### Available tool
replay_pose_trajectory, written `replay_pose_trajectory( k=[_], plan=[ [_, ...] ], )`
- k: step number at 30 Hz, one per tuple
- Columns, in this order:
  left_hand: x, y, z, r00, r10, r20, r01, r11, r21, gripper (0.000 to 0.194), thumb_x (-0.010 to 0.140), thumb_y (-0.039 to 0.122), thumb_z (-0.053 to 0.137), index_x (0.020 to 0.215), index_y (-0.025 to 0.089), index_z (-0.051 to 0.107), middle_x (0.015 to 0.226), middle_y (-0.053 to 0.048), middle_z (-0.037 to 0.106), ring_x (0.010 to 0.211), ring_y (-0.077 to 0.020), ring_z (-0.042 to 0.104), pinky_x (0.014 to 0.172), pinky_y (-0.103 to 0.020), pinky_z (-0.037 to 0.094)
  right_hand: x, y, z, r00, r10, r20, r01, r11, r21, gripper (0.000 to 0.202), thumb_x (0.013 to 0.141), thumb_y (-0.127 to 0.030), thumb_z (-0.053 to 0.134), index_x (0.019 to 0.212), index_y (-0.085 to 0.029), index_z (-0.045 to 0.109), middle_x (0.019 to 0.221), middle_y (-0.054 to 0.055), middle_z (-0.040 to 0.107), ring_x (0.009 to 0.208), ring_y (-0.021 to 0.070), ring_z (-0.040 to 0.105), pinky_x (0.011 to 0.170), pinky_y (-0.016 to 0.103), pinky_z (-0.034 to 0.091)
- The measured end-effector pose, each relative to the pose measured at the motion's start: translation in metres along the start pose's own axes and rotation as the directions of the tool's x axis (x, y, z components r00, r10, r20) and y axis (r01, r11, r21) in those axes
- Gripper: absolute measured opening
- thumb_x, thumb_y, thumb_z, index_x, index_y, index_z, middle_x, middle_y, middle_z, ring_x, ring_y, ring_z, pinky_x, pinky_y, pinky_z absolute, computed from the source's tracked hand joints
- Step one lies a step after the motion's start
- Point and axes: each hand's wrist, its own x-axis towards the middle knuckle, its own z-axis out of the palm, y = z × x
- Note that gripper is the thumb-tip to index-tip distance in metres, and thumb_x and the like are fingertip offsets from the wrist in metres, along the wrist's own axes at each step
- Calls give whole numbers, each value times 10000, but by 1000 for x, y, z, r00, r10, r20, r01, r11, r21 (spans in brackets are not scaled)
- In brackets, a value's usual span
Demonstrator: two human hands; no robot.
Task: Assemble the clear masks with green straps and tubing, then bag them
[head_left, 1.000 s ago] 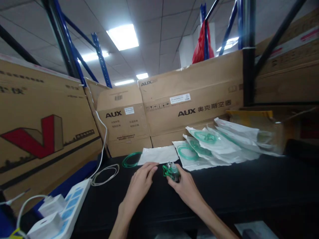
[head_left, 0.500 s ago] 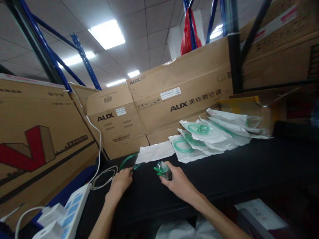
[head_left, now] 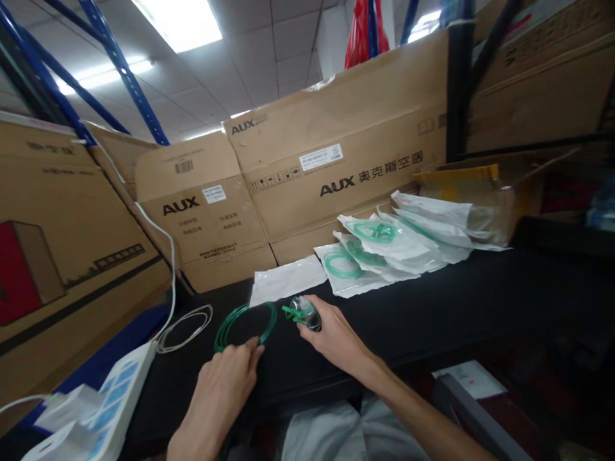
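Observation:
My left hand (head_left: 235,368) is closed on a coil of green tubing (head_left: 229,326), pinching its near side just over the black tabletop. In my right hand (head_left: 327,326) is a clear plastic mask (head_left: 306,312) with green parts at its left end; the fingers wrap round it and hide some of it. A flat white pouch (head_left: 287,280) lies behind both hands. To its right, several white pouches with clear fronts (head_left: 379,246) overlap in a slanting pile, green tubing showing inside.
A white power strip (head_left: 115,397) with plugged-in adapters stands at the left, near a loop of pale cable (head_left: 185,330). Cardboard boxes (head_left: 283,205) wall the back of the black table (head_left: 413,314). An opened carton (head_left: 504,192) sits at the right rear.
My left hand has drawn the green tubing toward me, and its round coil shows more fully. My right hand still grips the mask. The camera view has tilted down and shifted.

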Motion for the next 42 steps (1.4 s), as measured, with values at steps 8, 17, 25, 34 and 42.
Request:
replay_pose_trajectory(
  k=[8, 17, 25, 34, 42],
  plan=[
    [-20, 31, -6, 960, 247, -134, -279, 885, -373, 392, 1008, 463, 417, 1306, 380, 658, 1228, -47, 737, 1165, -299, 673, 905, -354, 513, 0, 3, 1, 1000, 30, -2, -30, 999, -34, 260, 851, -202, 610, 1111, -213, 608, 976, 39, 693, 878, 205, 641, 822, 303, 470],
    [34, -54, -8, 1000, -31, 0, 29, 929, -369, 448, 897, 587, 502, 1024, 230, 739, 1040, -93, 776, 1014, -313, 712, 811, -356, 506, -3, -6, -1, 1000, 15, 1, -15, 1000, 20, 220, 861, -240, 617, 1079, -222, 595, 886, 3, 688, 768, 173, 633, 743, 266, 448],
    [45, -68, 21, 996, 31, 82, 16, 855, -519, 310, 808, 420, 616, 1028, 208, 673, 1040, -60, 754, 737, -199, 720, 603, -257, 526, -8, -19, -7, 949, -37, 313, 27, 999, 34, 177, 839, -274, 662, 1001, -221, 617, 679, -58, 593, 576, 117, 507, 557, 209, 379],
    [62, -52, 9, 989, 140, -46, -143, 834, -534, 296, 874, 368, 565, 1109, 222, 669, 1059, -43, 760, 975, -214, 698, 860, -278, 509, -9, -18, -10, 913, -23, 407, 41, 998, -36, 174, 790, -234, 672, 962, -215, 658, 634, -54, 557, 574, 123, 483, 531, 208, 361],
    [73, -16, 7, 993, 89, -77, -116, 852, -510, 212, 860, 273, 602, 1043, 224, 698, 1019, -47, 758, 985, -216, 690, 841, -277, 478, -5, -15, -12, 927, 45, 373, -46, 999, -6, 144, 835, -263, 658, 962, -201, 630, 696, -52, 598, 590, 112, 503, 558, 215, 374]
  ],
)
